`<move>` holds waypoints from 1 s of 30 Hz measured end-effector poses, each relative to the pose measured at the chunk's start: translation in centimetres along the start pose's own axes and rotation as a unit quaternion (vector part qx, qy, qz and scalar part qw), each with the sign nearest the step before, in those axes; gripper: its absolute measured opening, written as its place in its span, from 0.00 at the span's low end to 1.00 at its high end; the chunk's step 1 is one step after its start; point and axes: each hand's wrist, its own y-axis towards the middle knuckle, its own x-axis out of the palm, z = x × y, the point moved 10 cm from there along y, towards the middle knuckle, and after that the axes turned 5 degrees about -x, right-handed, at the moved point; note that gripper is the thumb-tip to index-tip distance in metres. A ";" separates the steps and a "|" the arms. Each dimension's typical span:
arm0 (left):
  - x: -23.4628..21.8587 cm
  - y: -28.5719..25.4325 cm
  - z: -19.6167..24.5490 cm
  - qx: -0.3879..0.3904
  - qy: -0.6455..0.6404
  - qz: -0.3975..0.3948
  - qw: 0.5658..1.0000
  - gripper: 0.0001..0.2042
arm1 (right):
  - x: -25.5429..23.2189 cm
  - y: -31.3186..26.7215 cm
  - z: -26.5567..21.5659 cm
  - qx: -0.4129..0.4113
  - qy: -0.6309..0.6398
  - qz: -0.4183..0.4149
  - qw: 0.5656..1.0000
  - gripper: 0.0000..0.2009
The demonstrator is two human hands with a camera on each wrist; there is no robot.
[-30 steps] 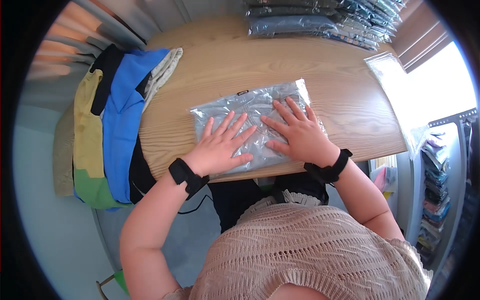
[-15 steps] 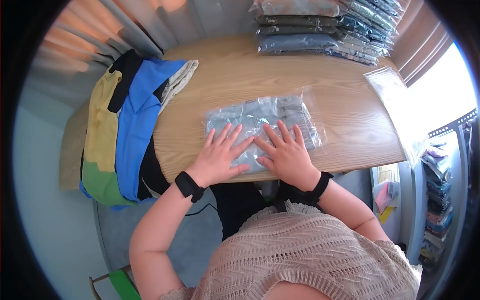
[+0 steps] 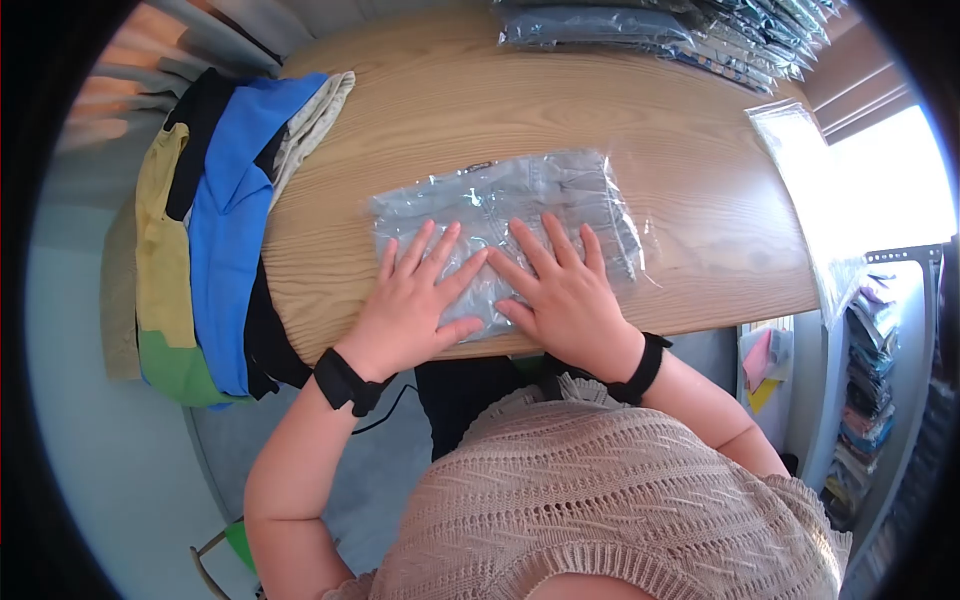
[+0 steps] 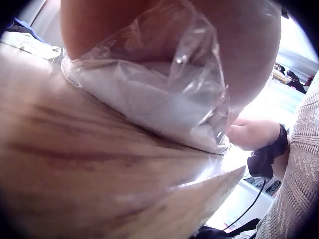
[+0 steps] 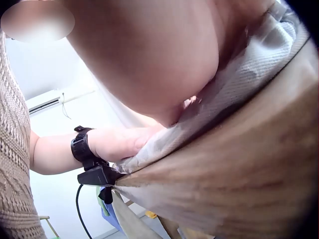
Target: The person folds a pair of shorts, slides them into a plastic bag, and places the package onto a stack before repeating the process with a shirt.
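As both hands (image 3: 490, 298) lie spread on bagged grey garment (image 3: 545, 190), small dark label (image 3: 481, 166) near top edge, lettering illegible

Room to pass over wooden tabletop (image 3: 420, 110) beyond and right of bagged gray garment (image 3: 550, 190) — draped clothes (image 3: 232, 190) in the way at left, stacked bagged garments (image 3: 600, 28) at far right, plastic sleeves (image 3: 790, 150) along right edge.
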 end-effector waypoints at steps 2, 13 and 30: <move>-0.1 -0.1 0.1 0.002 0.004 0.005 1.000 0.34 | 0.0 -0.1 -0.1 -0.018 0.004 0.013 1.000 0.25; -2.8 0.0 0.0 0.052 0.030 0.041 0.997 0.35 | -2.5 -0.6 2.4 -0.070 -0.056 -0.011 0.996 0.23; 0.7 1.2 -2.5 0.015 -0.041 -0.083 0.996 0.38 | -0.3 -0.6 6.5 -0.082 0.044 -0.119 0.989 0.23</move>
